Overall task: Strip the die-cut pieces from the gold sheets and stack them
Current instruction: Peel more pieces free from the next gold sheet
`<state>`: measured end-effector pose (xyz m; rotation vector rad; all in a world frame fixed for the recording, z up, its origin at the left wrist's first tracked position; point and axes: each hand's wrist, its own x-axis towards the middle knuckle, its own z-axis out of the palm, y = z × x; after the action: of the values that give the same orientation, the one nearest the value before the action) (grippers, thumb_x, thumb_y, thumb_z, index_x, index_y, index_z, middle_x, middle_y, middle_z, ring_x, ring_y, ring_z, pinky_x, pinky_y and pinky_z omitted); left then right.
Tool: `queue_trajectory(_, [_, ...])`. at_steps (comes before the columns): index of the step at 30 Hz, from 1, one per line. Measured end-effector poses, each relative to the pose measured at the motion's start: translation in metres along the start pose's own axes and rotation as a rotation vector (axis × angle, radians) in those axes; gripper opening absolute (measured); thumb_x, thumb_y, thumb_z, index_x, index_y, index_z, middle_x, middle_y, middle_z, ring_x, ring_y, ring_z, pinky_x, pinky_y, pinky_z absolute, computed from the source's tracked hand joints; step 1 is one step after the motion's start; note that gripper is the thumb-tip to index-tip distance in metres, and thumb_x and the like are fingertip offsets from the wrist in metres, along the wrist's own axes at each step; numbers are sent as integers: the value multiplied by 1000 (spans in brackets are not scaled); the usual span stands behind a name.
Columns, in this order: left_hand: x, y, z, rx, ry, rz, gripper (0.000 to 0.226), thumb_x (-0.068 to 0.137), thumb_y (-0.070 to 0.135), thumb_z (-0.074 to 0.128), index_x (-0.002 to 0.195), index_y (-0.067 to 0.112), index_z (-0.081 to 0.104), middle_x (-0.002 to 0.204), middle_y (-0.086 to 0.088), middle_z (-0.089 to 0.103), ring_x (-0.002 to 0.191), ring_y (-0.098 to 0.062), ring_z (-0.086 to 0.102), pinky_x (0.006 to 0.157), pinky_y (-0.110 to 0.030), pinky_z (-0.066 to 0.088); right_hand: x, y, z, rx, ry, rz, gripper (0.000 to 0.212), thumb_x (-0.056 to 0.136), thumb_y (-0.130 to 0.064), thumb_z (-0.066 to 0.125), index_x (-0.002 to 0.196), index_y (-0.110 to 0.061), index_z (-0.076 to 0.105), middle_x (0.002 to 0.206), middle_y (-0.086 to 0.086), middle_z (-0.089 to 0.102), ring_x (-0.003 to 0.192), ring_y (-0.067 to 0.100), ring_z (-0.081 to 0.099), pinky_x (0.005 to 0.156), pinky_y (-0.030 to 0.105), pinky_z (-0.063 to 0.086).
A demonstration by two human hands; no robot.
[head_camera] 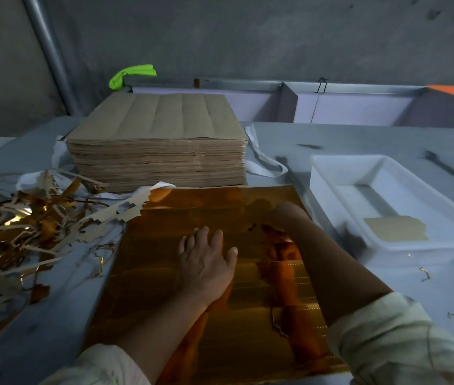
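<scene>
Starting at the left, a heap of torn waste strips (25, 223) sprawls over the table (387, 287), its loose ends reaching close to the gold sheet (159, 273) at near centre. One jagged pale strip (120, 218) lies against the sheet's far left corner. On the far side sits a tall stack of sheets (159, 154), brown backs up, its front edge just beside the gold sheet's far edge.

The gold sheet lies flat, shiny face up, under the person's forearms. The left hand (206, 262) rests on its middle, palm down, fingers straight and spread, gripping nothing; pinning the sheet, I'd say. The right hand (287, 218) is bent over the sheet's far right part. It is blurred and its fingers are hidden, so I cannot tell whether it has hold of anything.

To my eye this is the stripping step, with most of the sheet not yet broken out. The next move seems to call for a firm hold-down from the left hand while the right works a piece loose along its cut line without tearing it, then carries it right.

Over there a white tray (328, 190) stands just beside the sheet's right edge, with one die-cut piece (395, 229) lying pale side up at its near end. Room is tight on the left and far sides; open table lies near right, this side of the tray.
</scene>
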<state>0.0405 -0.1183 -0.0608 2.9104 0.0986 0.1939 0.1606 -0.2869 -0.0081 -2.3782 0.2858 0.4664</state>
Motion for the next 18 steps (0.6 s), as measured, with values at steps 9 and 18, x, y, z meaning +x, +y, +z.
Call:
queue_trajectory(9, [0, 0, 1, -16, -6, -10, 63, 96, 64, 18, 150, 31, 24, 160, -4, 21, 149, -25, 15, 120, -44, 6, 9, 7, -8, 175, 96, 15, 19, 99, -14, 54, 82, -5, 57, 76, 11, 56, 71, 23, 57, 76, 36, 56])
queue_trajectory(18, [0, 2, -1, -20, -15, -16, 63, 97, 64, 21, 150, 31, 23, 160, -4, 21, 149, -24, 14, 121, -44, 7, 9, 33, -36, 60, 385, 26, 13, 94, -11, 50, 102, -3, 55, 90, 16, 65, 73, 30, 67, 56, 34, 54])
